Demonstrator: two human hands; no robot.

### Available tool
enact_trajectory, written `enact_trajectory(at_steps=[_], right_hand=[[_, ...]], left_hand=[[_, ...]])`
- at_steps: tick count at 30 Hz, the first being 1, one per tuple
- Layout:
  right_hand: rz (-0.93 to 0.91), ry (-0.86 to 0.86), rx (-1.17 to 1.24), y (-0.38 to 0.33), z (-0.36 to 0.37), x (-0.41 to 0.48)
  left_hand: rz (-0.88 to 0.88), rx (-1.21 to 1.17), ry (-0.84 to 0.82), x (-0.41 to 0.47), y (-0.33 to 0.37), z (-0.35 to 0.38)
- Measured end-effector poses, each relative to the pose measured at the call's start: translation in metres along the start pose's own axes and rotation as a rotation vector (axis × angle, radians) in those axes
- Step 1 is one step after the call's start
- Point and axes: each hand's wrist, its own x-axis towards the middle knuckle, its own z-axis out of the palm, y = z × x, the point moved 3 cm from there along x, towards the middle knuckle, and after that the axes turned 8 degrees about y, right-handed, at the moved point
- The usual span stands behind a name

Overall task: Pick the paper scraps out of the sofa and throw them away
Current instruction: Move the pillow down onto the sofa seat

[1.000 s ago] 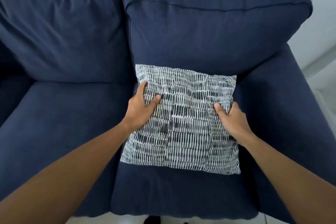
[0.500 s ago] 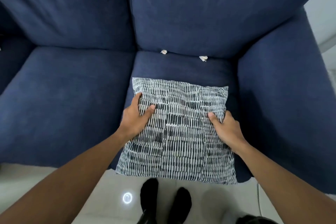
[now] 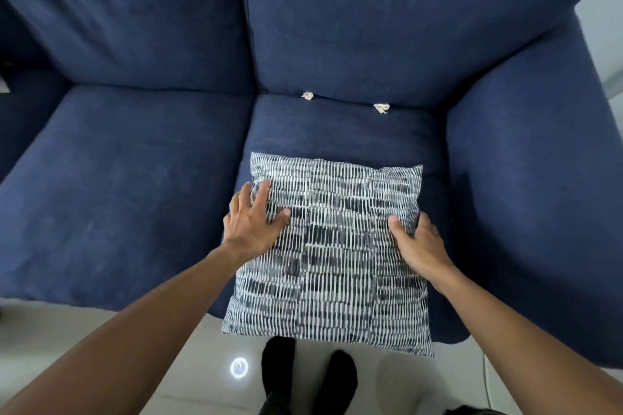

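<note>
There is one view, from a camera on the person's head. It looks forward and steeply down at the dark blue fabric sofa [image 3: 135, 195], facing its back cushions, from close. The left hand [image 3: 253, 222] and right hand [image 3: 421, 246] on the black-and-white striped square pillow [image 3: 337, 263] sit mid-frame. The pale tiled floor [image 3: 67, 330] and two feet in black socks [image 3: 278, 364] fill the lower edge.

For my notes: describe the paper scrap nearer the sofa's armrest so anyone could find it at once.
Start at the navy sofa and the seat cushion bearing the black-and-white pillow. Follow the crease where it meets the back cushion: two crumpled pale scraps sit there. The wanted paper scrap is closer to the armrest, right of the other scrap.
</note>
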Motion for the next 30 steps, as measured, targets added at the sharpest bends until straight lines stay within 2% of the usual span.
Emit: enact_trajectory(at_steps=[9,17,23,30], right_hand=[[-0.216,0.088,-0.174,-0.045,-0.047,0.005],[-0.362,0.271,-0.358,-0.118,-0.117,0.013],[-0.430,0.375,-0.349,-0.167,-0.171,0.010],[-0.464,0.400,-0.334,-0.187,-0.197,0.012]], left_hand=[[0.212,0.153,0.086,0.030,0.047,-0.050],[0.337,0.243,0.157,0.057,0.105,-0.123],[0.383,0.231,0.242,0.073,0.147,-0.176],[0.400,0.225,0.272,0.081,0.168,-0.198]])
